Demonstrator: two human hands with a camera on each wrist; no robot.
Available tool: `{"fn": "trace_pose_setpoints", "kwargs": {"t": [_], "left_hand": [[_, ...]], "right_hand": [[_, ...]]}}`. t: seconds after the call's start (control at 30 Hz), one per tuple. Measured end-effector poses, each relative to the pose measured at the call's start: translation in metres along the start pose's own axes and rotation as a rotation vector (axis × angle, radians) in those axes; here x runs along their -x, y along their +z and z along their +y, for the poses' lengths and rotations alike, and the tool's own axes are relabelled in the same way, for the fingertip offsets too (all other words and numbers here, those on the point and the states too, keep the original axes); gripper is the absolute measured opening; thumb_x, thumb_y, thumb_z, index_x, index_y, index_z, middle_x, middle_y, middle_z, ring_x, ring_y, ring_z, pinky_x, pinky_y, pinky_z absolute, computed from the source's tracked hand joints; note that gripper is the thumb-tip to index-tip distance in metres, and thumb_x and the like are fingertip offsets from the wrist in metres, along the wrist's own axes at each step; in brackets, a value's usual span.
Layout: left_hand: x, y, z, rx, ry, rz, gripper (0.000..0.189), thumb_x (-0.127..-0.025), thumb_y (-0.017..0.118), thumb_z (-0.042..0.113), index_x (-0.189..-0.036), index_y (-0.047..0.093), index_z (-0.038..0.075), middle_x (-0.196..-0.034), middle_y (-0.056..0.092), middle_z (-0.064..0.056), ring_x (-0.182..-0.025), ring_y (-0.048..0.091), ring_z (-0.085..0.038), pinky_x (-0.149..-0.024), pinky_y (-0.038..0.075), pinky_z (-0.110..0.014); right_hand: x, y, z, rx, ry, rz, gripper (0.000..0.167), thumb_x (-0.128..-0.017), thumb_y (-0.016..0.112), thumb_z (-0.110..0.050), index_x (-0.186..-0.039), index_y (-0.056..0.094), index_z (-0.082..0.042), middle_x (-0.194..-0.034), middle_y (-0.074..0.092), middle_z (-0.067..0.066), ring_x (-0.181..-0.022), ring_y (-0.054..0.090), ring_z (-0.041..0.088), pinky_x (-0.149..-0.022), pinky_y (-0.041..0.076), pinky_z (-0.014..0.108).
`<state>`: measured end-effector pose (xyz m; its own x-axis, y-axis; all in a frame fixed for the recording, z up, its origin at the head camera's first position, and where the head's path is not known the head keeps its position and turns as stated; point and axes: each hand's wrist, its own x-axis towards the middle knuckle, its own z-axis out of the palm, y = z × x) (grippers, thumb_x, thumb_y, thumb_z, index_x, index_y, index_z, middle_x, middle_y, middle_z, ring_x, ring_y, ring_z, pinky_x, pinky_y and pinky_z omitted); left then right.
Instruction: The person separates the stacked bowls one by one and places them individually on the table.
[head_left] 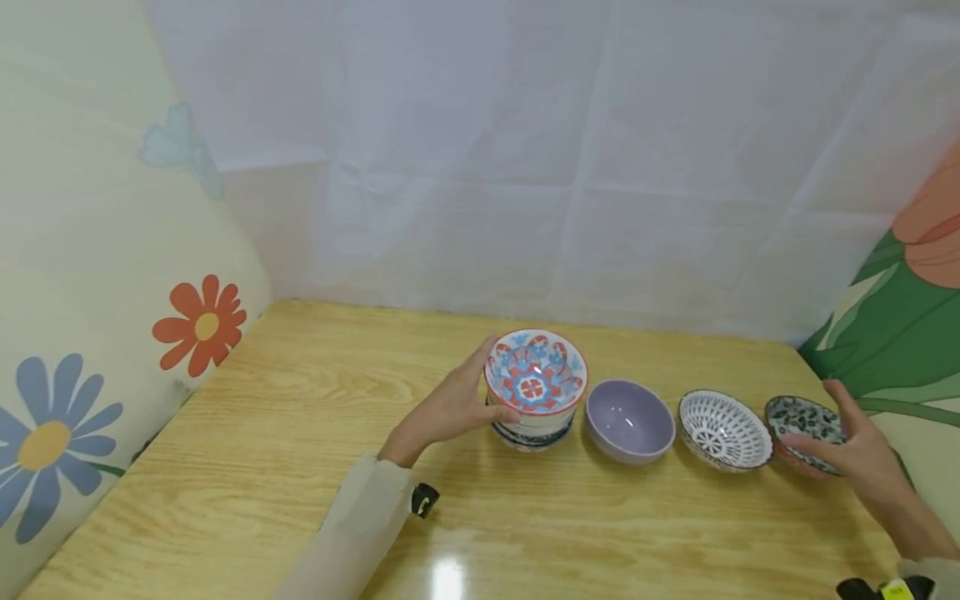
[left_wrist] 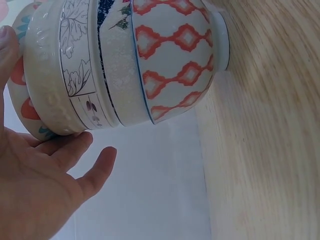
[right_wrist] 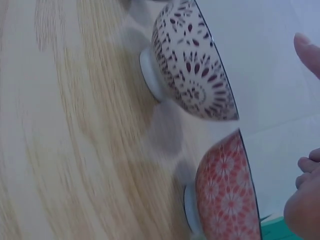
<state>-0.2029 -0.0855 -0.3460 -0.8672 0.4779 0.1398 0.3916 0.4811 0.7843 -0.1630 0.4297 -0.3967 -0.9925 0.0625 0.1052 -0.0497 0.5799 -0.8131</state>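
My left hand [head_left: 450, 407] holds the red-rimmed patterned bowl [head_left: 534, 375] at the top of a stack, thumb on the near side and fingers round the far side. Below it, several nested bowls [left_wrist: 175, 55] show in the left wrist view, the lowest with orange diamond shapes and its foot on the table. On the far right, my right hand [head_left: 862, 454] is spread over a bowl [head_left: 806, 419] with a dark leafy inside. That bowl's outside [right_wrist: 227, 192] is red with pale flowers, and the fingers stand apart from it in the right wrist view.
A plain purple bowl [head_left: 630, 421] and a white bowl with dark marks [head_left: 723, 429] stand between the stack and the leafy bowl. The wooden table [head_left: 285, 467] meets a white cloth [head_left: 450, 233] behind, with flowered cloths at both sides.
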Motion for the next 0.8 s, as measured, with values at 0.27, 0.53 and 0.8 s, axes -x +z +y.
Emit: {"fn": "trace_pose_setpoints", "kwargs": {"t": [0.27, 0.53, 0.8], "left_hand": [[-0.001, 0.0, 0.0, 0.008, -0.011, -0.001, 0.114, -0.075, 0.077, 0.042, -0.154, 0.002, 0.012, -0.16, 0.012, -0.011, -0.147, 0.015, -0.027, -0.117, 0.022, -0.051], [-0.001, 0.001, 0.0, -0.001, -0.006, -0.007, 0.114, -0.075, 0.076, 0.044, -0.154, 0.0, 0.012, -0.16, 0.01, -0.011, -0.147, 0.014, -0.028, -0.117, 0.022, -0.05], [-0.001, 0.001, 0.0, -0.002, -0.012, -0.005, 0.113, -0.076, 0.076, 0.043, -0.154, 0.0, 0.012, -0.16, 0.01, -0.01, -0.147, 0.013, -0.027, -0.117, 0.021, -0.05]], "right_hand": [[0.011, 0.018, -0.055, -0.054, -0.035, -0.09, 0.09, -0.095, 0.058, -0.015, -0.152, -0.011, -0.03, -0.155, -0.021, -0.015, -0.14, -0.025, 0.015, -0.086, 0.04, 0.005], [0.005, 0.034, -0.073, -0.02, -0.082, -0.092, 0.092, -0.093, 0.061, -0.014, -0.153, -0.008, -0.018, -0.158, -0.017, 0.006, -0.142, -0.019, 0.035, -0.117, -0.006, 0.052], [-0.002, 0.046, -0.09, -0.051, -0.156, -0.118, 0.095, -0.089, 0.065, -0.009, -0.154, -0.004, -0.021, -0.159, -0.013, 0.011, -0.143, -0.017, 0.037, -0.106, -0.008, 0.071]]}}
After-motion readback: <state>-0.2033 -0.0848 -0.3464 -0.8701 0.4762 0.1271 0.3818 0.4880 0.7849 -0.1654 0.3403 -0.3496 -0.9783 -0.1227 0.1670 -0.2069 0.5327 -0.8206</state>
